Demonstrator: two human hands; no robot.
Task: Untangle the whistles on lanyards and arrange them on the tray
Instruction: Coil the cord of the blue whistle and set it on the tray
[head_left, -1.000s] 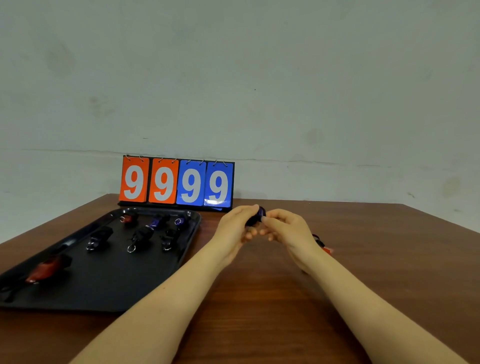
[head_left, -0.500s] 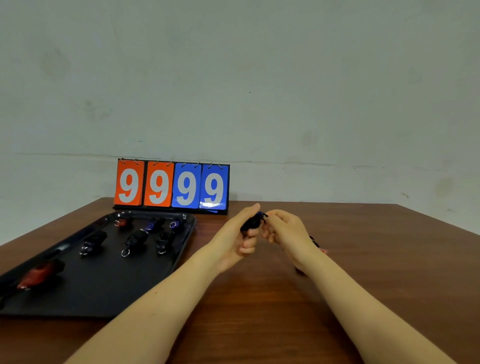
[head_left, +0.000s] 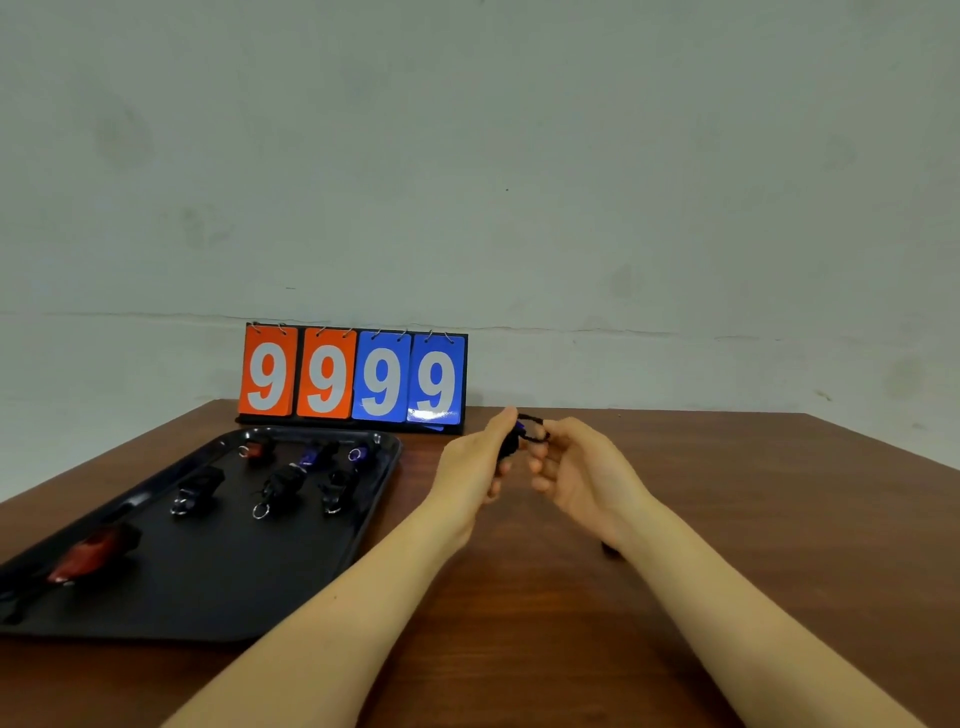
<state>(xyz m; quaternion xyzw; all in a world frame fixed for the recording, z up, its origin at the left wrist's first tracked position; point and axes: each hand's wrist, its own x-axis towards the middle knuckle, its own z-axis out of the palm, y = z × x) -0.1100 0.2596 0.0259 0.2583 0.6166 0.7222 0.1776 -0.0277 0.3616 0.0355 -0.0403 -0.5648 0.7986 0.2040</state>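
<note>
Where wall meets brown table (head_left: 727, 519), scoreboard (head_left: 353, 379) stands.

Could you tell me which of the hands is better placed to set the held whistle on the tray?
The left hand: it grips the whistle and is nearer the tray. The right hand only pinches the lanyard.
</note>
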